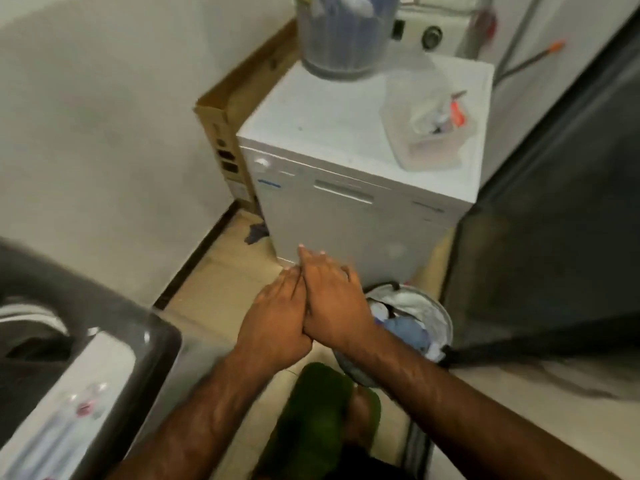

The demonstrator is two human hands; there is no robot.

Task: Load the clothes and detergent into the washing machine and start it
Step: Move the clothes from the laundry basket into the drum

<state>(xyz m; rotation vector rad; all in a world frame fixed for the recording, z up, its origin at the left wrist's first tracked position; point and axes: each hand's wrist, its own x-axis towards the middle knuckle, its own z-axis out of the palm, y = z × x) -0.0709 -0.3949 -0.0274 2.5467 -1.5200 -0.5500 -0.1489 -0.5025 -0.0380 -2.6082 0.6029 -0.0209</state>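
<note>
My left hand [277, 320] and my right hand [337, 299] are stretched out side by side, touching at the thumbs, palms down and fingers extended, holding nothing. They hover above the tiled floor. Just right of and below my right hand stands a round laundry basket [440, 313] with blue and white clothes [405, 327] in it. The top-loading washing machine [86, 368] fills the lower left corner, with a dark rim and a white control panel. No detergent container is recognisable; the frame is blurred.
A white appliance [346, 216] stands ahead with a clear plastic bag [429, 126] and a grey bucket [343, 32] of items on top. A flattened cardboard box [225, 133] leans on the wall. A dark fridge [554, 237] is at right. My foot wears a green slipper [311, 417].
</note>
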